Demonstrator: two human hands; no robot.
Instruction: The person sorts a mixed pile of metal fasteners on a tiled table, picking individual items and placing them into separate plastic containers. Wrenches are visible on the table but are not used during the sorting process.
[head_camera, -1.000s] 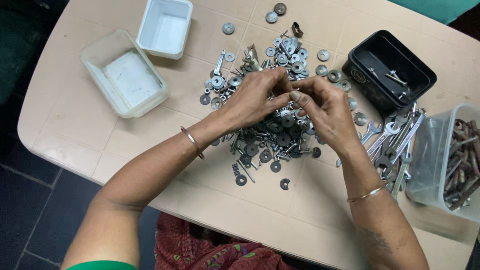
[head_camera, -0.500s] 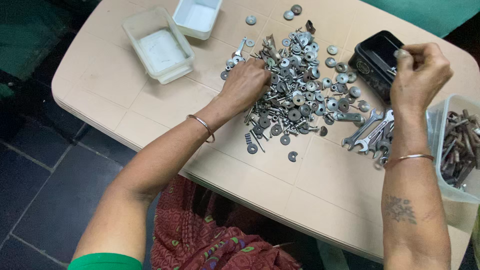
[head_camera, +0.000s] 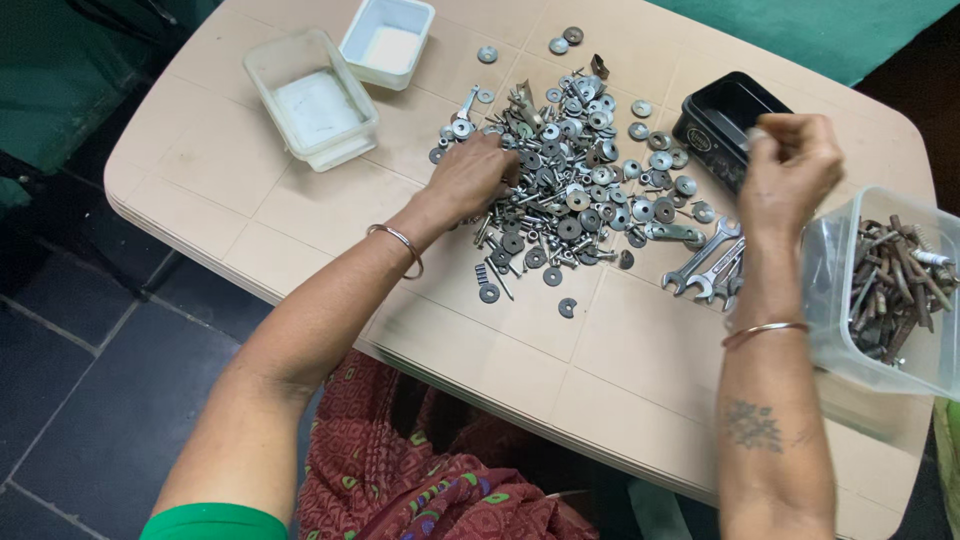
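Observation:
My left hand (head_camera: 472, 178) lies palm down on the left side of a heap of washers, nuts and bolts (head_camera: 585, 200) in the middle of a beige table (head_camera: 300, 215). Its fingers curl into the parts, and what they hold is hidden. My right hand (head_camera: 792, 165) is raised at the right, its fingertips pinched together on a small metal part just above the near edge of an open black box (head_camera: 702, 130). Both wrists wear thin bangles.
A clear plastic container (head_camera: 835, 300) of rusty bolts stands at the right edge. Two or three wrenches (head_camera: 705, 265) lie between it and the heap. A clear tub (head_camera: 315, 100) and a white tub (head_camera: 388, 40) stand at the far left. Dark tiled floor lies to the left.
My hands, joined over the heap a second ago, have parted. The right hand rose to the black box and has come a little lower over it. The left stays on the pile.

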